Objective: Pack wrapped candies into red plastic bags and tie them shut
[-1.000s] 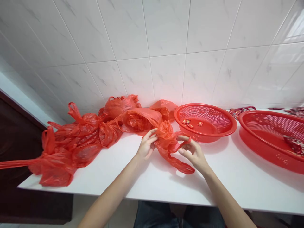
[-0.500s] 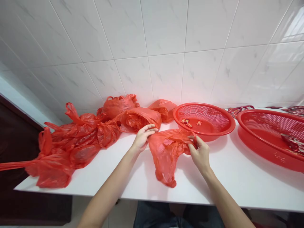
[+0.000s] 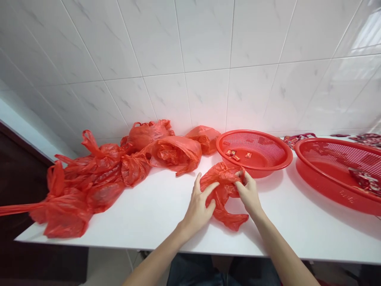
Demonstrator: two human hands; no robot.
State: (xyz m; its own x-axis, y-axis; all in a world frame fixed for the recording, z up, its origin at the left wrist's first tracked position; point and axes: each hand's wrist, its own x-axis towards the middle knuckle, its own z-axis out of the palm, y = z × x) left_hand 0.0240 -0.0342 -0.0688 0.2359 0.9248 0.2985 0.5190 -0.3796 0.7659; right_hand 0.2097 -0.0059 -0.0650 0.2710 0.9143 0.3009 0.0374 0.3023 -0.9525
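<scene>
A crumpled red plastic bag [image 3: 222, 198] hangs between my hands just above the white table [image 3: 143, 216]. My right hand [image 3: 249, 192] pinches its upper right edge between thumb and fingers. On the other side, my left hand [image 3: 198, 204] has its fingers spread apart and rests against the bag's left side; some fingertips overlap the plastic. A loose, narrow part of the bag droops toward the right. Right behind it stands a round red plastic basket [image 3: 256, 171] with a few small red-wrapped packets [image 3: 233, 154] in it.
Several knotted red bags [image 3: 104, 171] are heaped on the left. Another red bag [image 3: 178, 153] and a smaller one [image 3: 205, 137] lie near the tiled wall [image 3: 205, 91]. A larger red basket [image 3: 330, 190] holding shiny packets [image 3: 366, 178] stands on the right.
My left hand has moved right and nearer to me, onto the bag's side, with its fingers spread. The bag has bunched up and its loose end swung right. My right hand keeps its pinch.
</scene>
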